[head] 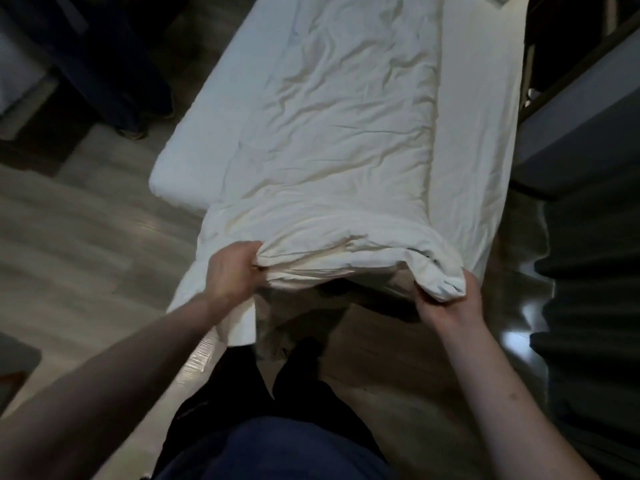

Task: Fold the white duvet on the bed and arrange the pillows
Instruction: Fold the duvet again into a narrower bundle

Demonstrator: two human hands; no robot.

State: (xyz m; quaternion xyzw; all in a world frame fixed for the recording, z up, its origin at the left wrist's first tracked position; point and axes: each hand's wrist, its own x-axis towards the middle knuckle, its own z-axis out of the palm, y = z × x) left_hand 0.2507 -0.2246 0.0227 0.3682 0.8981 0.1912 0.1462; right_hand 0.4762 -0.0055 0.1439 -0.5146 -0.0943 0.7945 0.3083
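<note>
The white duvet (346, 140) lies lengthwise along the narrow bed (485, 116), wrinkled and narrower than the mattress. Its near end is lifted off the foot of the bed. My left hand (232, 268) grips the near left corner, fingers curled into the cloth. My right hand (450, 303) holds the bunched near right corner from below. A strip of duvet hangs down under my left hand. A corner of a pillow (498, 0) shows at the far top edge.
Another person's dark trouser legs and shoes (138, 109) stand left of the bed. Wooden floor (69, 220) spreads left and below. A grey upholstered piece (571, 133) and a dark curtain (588, 306) line the right side. My own legs stand at the bed's foot.
</note>
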